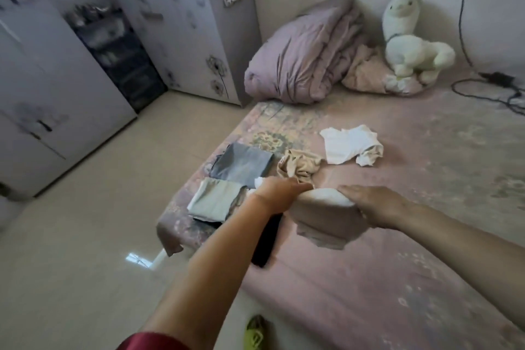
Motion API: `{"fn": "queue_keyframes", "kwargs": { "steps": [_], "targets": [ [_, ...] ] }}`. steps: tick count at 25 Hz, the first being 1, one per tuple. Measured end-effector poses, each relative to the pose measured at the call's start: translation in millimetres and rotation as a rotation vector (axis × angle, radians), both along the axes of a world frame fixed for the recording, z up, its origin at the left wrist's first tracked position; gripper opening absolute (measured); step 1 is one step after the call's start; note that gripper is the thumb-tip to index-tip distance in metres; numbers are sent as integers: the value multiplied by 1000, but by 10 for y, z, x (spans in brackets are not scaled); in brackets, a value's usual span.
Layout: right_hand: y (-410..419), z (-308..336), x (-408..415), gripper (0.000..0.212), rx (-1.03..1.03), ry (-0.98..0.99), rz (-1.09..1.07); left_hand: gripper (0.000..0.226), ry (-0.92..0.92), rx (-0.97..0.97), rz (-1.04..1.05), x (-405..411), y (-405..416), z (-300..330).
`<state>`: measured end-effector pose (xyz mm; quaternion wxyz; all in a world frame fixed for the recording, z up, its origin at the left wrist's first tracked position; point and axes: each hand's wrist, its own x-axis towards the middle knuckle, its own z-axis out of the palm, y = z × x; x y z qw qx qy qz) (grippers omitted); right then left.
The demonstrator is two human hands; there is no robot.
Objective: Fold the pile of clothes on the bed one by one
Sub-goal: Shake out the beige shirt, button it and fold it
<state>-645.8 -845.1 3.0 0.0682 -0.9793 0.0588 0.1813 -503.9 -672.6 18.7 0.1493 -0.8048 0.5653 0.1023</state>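
Note:
My left hand [279,193] and my right hand [375,206] both grip a pale cream garment [321,213], lifted a little above the pink bed [426,179]; its lower edge hangs toward me. Beyond it lie a crumpled tan garment [299,165] and a loose white garment [350,145]. To the left rest a folded grey piece [241,162] and a folded pale green piece [214,199]. A black item [265,244] lies under my left forearm.
A rolled mauve duvet [304,57], a peach cloth [369,71] and a white plush toy [409,40] sit at the bed's head by the wall. A black cable and charger [494,85] lie at the far right. White wardrobes [56,79] line the tiled floor on the left.

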Motion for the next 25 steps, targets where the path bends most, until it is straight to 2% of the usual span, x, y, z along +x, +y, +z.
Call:
{"fn": "queue_keyframes", "kwargs": {
  "steps": [7,12,17,22,25],
  "targets": [
    [680,176,1819,57,114,-36,-68,54,-66,39,-75,1933,639,121],
    [761,-116,2849,51,159,-53,-151,53,-62,47,-144,3095,631,63],
    [557,-433,3773,59,162,-16,-133,55,-28,87,-121,4001,440,-335],
    [251,-821,4784,52,156,6,-173,53,-32,99,-96,5006,22,-859],
    [101,-1192,5171,62,40,0,-218,58,-26,42,-95,5471,-157,-1261]
  ]
}}
